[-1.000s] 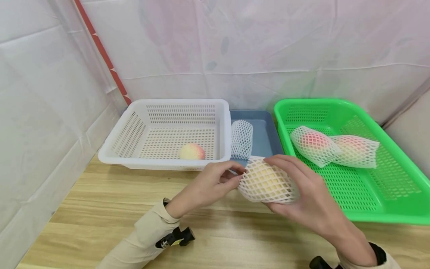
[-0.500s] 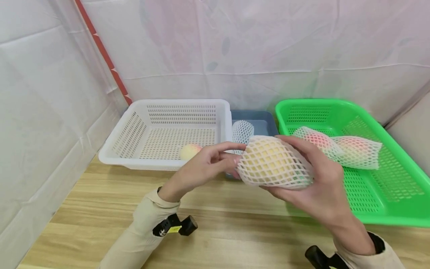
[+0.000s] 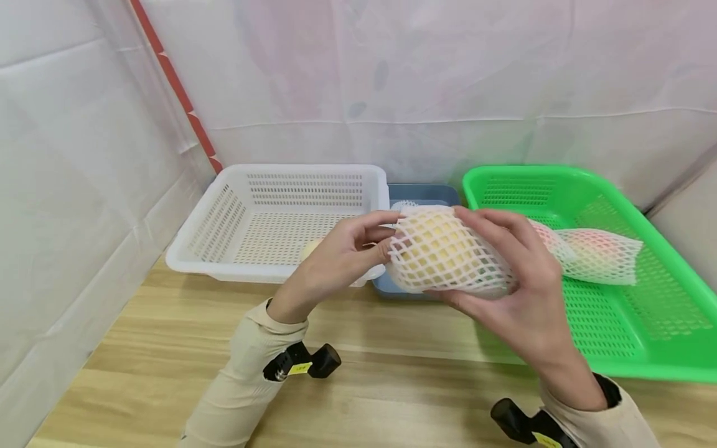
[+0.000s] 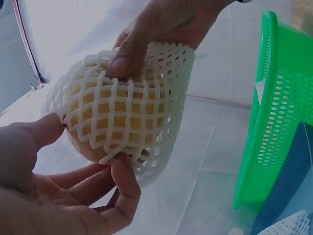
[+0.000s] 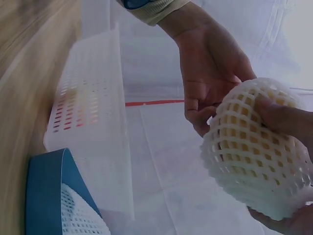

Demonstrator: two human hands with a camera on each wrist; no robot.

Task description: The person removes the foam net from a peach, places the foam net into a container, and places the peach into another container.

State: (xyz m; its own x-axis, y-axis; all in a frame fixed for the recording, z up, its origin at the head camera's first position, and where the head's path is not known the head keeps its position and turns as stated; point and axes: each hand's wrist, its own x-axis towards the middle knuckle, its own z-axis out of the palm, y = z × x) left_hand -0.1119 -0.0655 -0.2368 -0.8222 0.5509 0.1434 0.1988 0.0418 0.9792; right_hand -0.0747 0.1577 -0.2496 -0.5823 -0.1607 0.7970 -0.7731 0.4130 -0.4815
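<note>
A yellow peach (image 4: 83, 148) sits inside a white foam net sleeve (image 3: 442, 258), held up above the table between both hands. My right hand (image 3: 523, 283) grips the sleeved peach from the right, thumb below and fingers over the top in the head view. At the sleeve's left end, my left hand (image 3: 336, 258) pinches the mesh edge between thumb and fingers. The left wrist view shows part of the peach bare at that end, just past the mesh. Beyond the peach, another foam net sleeve (image 5: 80, 218) lies in a blue tray (image 3: 386, 287), mostly hidden in the head view.
At the left stands a white basket (image 3: 224, 270) with one peach (image 3: 310, 249), partly covered by my left hand. A green basket (image 3: 602, 317) on the right holds two netted peaches (image 3: 602, 252). Pale cloth (image 3: 426, 74) hangs behind the wooden table (image 3: 392, 386).
Both hands have raised the sleeved peach and moved it slightly away from me, over the blue tray. The left fingers stay at the sleeve's left end.
</note>
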